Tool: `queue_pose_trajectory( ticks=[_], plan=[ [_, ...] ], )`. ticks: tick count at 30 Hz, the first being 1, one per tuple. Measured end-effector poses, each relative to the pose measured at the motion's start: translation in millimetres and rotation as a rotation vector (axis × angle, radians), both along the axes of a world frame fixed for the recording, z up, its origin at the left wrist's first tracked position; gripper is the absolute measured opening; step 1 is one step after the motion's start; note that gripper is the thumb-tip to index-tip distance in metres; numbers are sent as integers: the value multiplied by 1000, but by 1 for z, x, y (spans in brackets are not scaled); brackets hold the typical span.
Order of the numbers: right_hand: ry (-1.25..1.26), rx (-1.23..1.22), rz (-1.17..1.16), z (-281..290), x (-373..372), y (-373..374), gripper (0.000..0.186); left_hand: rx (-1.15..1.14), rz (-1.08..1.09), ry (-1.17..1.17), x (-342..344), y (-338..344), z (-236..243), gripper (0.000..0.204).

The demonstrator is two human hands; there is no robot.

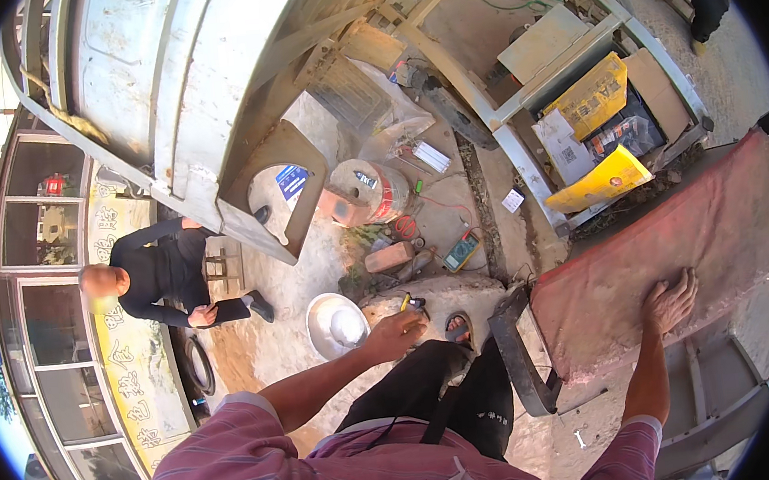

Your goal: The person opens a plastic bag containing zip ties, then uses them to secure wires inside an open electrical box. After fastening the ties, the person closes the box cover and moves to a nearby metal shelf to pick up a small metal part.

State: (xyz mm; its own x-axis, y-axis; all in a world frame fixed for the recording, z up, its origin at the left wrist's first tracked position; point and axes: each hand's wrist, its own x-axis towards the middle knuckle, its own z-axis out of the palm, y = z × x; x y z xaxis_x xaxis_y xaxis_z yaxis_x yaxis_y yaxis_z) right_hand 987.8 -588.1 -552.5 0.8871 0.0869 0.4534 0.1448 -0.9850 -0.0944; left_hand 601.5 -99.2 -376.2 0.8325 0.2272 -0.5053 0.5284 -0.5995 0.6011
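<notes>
My right hand (671, 302) lies with fingers spread on a worn red padded seat or cushion (646, 261), which slants across the right side. Near the middle, my left hand (396, 334) hangs above the ground with its fingers loosely bent; I see nothing in it. Just beyond its fingertips is a small yellow-and-black tool (414, 303), whose kind I cannot make out. A white basin (337, 326) with pale contents stands to the left of that hand. A dark metal bracket (520, 347) is at the near left end of the seat.
An open metal frame (526, 171) holds a battery-like box (624, 129) under yellow card. A multimeter (462, 251), a brick (389, 257) and a large round spool (366, 191) lie ahead. A metal cab panel (157, 86) looms upper left; a seated person (166, 275) is left, another upper right.
</notes>
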Motion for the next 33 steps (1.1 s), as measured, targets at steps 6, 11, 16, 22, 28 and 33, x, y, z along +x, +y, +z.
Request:
queue_pose_trajectory(
  ticks=[6,11,16,22,28,33],
  plan=[
    [368,0,-18,16,-3,-14,70,15,4,457,-185,29,-13,34],
    [723,242,215,31,-48,6,43,-324,810,608,-282,17,7,39],
    [1199,900,378,32,-146,49,28,-294,825,388,-326,-15,-4,32],
    [2383,1523,38,23,-179,71,24,-777,1382,326,-383,-77,-3,18],
    [2413,1128,-307,41,-162,97,33,-707,1618,375,-430,-140,12,29],
    [2037,640,9,102,-159,125,32,-692,1662,396,-481,-158,7,24]
  ],
)
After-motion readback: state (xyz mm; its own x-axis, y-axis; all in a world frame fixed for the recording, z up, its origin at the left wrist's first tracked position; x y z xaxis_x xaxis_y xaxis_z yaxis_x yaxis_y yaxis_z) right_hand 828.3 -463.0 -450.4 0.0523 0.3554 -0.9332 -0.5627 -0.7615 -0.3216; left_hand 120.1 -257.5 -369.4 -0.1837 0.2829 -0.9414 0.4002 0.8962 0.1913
